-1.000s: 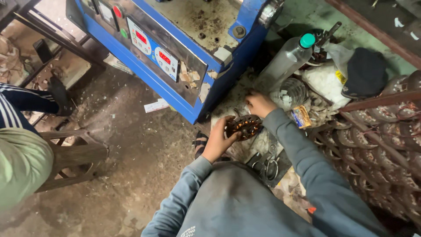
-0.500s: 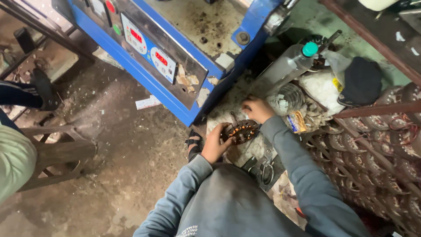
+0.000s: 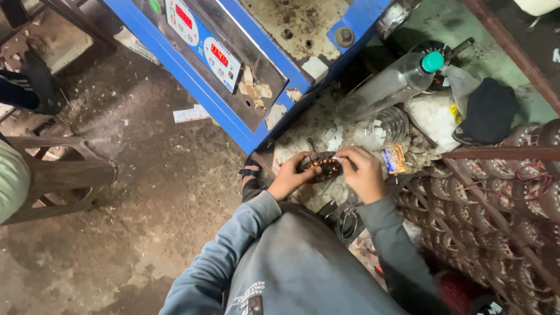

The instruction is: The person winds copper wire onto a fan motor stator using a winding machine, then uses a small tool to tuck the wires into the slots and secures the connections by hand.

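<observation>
Two hands hold a round motor coil.

Both hands meet on the round motor coil [image 3: 319, 166], a dark ring with copper wire, just below the big blue machine [image 3: 245, 64]. Left hand [image 3: 290, 175] has its grip clamped on the ring's left side. Right hand [image 3: 364, 170] pinches its right edge, fingers together on it. A clear plastic bottle [image 3: 389, 83] with a green cap lies to the right of the blue machine. More wound coils [image 3: 496, 204] are stacked farther right. A wooden stool [image 3: 58, 175] stands on the dirty floor [image 3: 157, 216], well to the left of the machine.
</observation>
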